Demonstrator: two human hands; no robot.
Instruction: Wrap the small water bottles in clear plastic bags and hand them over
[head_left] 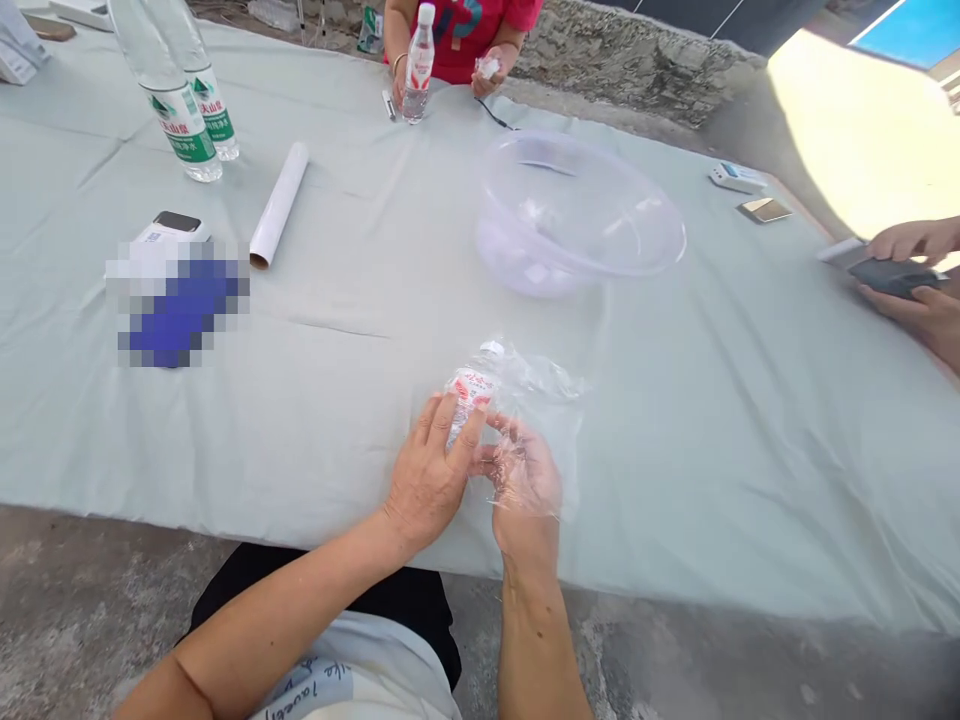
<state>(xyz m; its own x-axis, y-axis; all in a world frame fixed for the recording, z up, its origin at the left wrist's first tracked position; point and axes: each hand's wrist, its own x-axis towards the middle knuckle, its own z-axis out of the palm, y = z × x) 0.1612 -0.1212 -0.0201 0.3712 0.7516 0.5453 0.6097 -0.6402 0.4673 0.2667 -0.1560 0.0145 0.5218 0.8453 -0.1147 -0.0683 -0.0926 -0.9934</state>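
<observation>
A small water bottle [474, 383] with a red and white label lies on the pale green tablecloth [337, 400], partly under a sheet of clear plastic wrap [547, 385]. My left hand [429, 472] rests on the bottle's near end, fingers curved over it. My right hand [525, 482] is beside it on the right, fingers closed on the wrap, which drapes over the hand.
A clear plastic basin [579, 212] stands beyond the bottle. A white roll [279, 203], two tall bottles [189, 110] and a device [172, 228] lie at left. A person in red [465, 40] holds another bottle [418, 62] opposite. Another person's hands [919, 275] hold a phone at right.
</observation>
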